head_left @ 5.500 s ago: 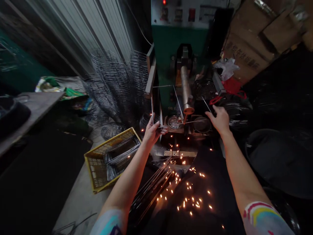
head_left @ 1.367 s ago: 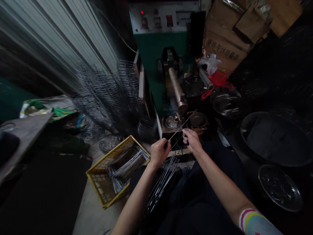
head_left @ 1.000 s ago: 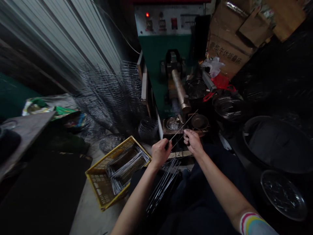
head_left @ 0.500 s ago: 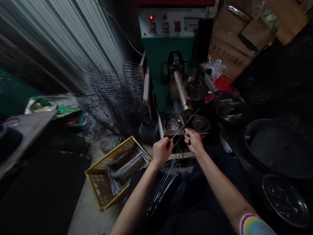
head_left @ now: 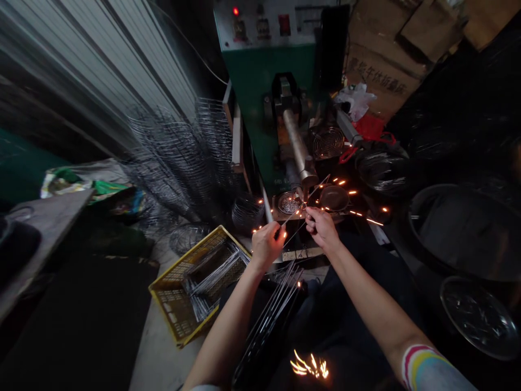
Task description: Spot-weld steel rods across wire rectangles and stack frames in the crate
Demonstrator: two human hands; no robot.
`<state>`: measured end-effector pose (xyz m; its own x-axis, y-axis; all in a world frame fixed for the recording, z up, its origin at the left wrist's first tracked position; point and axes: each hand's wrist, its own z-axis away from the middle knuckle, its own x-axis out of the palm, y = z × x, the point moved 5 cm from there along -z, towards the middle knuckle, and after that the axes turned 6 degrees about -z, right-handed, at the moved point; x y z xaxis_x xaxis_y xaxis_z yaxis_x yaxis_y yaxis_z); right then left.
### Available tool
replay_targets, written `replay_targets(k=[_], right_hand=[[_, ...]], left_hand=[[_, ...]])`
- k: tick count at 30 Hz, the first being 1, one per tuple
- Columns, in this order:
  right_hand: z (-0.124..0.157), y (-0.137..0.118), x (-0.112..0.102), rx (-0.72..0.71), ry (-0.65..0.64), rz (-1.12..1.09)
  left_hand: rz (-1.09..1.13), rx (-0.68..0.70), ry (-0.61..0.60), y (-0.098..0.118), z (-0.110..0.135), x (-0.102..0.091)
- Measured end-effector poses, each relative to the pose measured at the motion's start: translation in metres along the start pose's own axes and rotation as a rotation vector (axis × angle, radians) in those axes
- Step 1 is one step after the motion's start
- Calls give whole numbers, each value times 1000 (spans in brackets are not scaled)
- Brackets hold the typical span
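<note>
Beside the yellow crate (head_left: pixel 175 304) of wire pieces (head_left: pixel 211 271), both hands' grips — left hand (head_left: pixel 266 245), right hand (head_left: pixel 322 228) — pinch a wire rod (head_left: pixel 303 203).

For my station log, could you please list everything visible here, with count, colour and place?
welding machine: one, green, centre back
wire rod: one, grey, held under the machine's arm
sparks: many, orange, around the rod
small dishes: two, dark metal, below the arm
crate: one, yellow, floor left
wire racks: a stack, grey, left of the machine
cardboard boxes: several, brown, upper right
left hand: pinching the rod
right hand: pinching the rod
</note>
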<state>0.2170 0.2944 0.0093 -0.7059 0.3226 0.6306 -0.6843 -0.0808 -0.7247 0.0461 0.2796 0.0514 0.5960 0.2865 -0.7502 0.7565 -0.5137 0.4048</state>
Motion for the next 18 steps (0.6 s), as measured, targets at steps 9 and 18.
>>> replay_targets(k=[9,18], right_hand=[[-9,-18,-13,-115,83,78],[-12,-20,-12,-188,107,130]], left_hand=[[-8,47,-20,0,-26,13],[-47,36,-51,-16,-42,12]])
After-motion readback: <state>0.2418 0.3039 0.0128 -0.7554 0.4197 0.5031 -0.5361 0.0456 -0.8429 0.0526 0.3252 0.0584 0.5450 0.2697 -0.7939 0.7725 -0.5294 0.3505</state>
